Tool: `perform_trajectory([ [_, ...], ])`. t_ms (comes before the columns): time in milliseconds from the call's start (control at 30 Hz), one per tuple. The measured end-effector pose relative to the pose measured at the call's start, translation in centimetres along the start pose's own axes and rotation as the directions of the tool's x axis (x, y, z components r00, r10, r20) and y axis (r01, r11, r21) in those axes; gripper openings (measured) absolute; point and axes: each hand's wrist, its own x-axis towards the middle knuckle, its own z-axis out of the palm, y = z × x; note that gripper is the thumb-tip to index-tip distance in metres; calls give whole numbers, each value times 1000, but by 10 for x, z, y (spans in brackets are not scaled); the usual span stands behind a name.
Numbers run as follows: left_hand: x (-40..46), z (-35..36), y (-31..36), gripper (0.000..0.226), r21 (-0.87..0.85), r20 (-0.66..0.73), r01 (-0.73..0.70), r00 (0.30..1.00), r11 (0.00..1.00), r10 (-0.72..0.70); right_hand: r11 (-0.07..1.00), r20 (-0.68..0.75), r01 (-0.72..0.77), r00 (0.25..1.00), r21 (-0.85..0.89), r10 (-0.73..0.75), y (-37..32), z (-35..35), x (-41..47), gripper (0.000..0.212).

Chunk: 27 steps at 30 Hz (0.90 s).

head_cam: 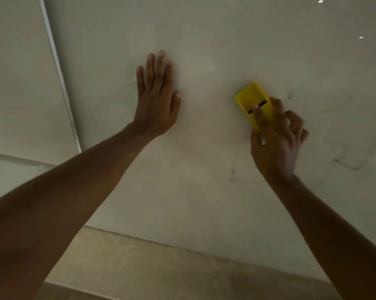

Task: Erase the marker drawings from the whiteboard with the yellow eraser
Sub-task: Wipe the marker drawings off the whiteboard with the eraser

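A glossy whiteboard [215,40] fills most of the head view. My right hand [276,139] holds the yellow eraser [253,100] flat against the board, right of centre, with the eraser's upper end sticking out past my fingers. My left hand [157,98] lies flat on the board to the left of the eraser, fingers spread and pointing up, holding nothing. Faint dark marker traces [351,165] show on the board at the right, and a thin faint stroke [233,167] runs below the eraser.
A pale metal frame strip [59,72] runs down the board's left edge, with another glossy panel [18,83] beyond it. Below the board's bottom edge lies a beige marbled surface [161,269].
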Motion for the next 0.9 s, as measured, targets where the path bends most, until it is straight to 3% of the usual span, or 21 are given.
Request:
perform_trajectory([
  [33,1,2,3,63,-7,-4,13,1000,1000,-13,999,22,36,999,-3,-36,1,5,-16,49],
  [100,3,5,10,64,-12,-7,17,1000,1000,-17,963,146,265,952,54,-270,5,23,-71,46],
  [167,4,8,18,64,-25,1,1,1000,1000,-1,840,291,517,789,164,-542,18,29,-126,49],
  [233,4,11,26,64,-33,7,-16,1000,999,16,743,339,639,666,199,-664,34,24,-150,51],
  [300,6,14,35,63,-34,3,-31,1000,999,31,766,355,616,685,185,-636,48,17,-135,53],
  [367,10,15,45,63,-42,-6,-36,999,998,35,859,327,497,796,128,-509,55,2,-93,57],
  [467,15,20,59,62,-47,-37,-22,999,999,20,992,89,125,988,27,-127,83,-30,-14,59],
  [500,16,22,62,61,-46,-50,-13,999,999,10,1000,-3,18,1000,7,-18,92,-39,2,59],
  [567,16,25,68,60,-44,-64,6,998,999,-8,995,-46,-99,994,-22,98,98,-38,3,57],
  [600,17,27,71,60,-44,-66,12,998,999,-14,996,-20,-78,997,-43,77,95,-29,-13,55],
  [667,19,28,75,60,-43,-67,19,998,999,-22,991,128,135,983,-21,-131,86,-12,-66,51],
  [767,21,28,84,61,-32,-59,8,998,999,-10,840,350,520,767,153,-538,100,-1,-152,58],
  [833,22,28,88,61,-11,-59,-11,998,1000,10,782,392,598,686,175,-613,118,-6,-169,55],
  [900,24,28,94,61,-1,-69,-26,997,1000,26,819,377,552,732,158,-567,133,-16,-145,56],
])
